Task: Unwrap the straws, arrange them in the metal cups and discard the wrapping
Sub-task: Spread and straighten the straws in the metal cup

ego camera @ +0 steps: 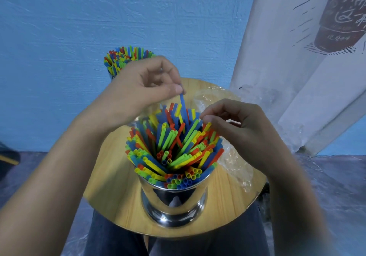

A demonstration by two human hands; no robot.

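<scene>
Nearly done: left hand (142, 85) pinches a blue straw (183, 107) above the full cup (174, 202); right hand (243, 129) grip unclear; wrapping (235, 164) beside it undiscarded.

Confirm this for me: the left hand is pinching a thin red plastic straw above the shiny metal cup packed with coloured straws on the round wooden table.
Wrong colour. The thin plastic straw pinched by the left hand is blue, not red. The head view shows it above the shiny metal cup packed with coloured straws on the round wooden table.
</scene>
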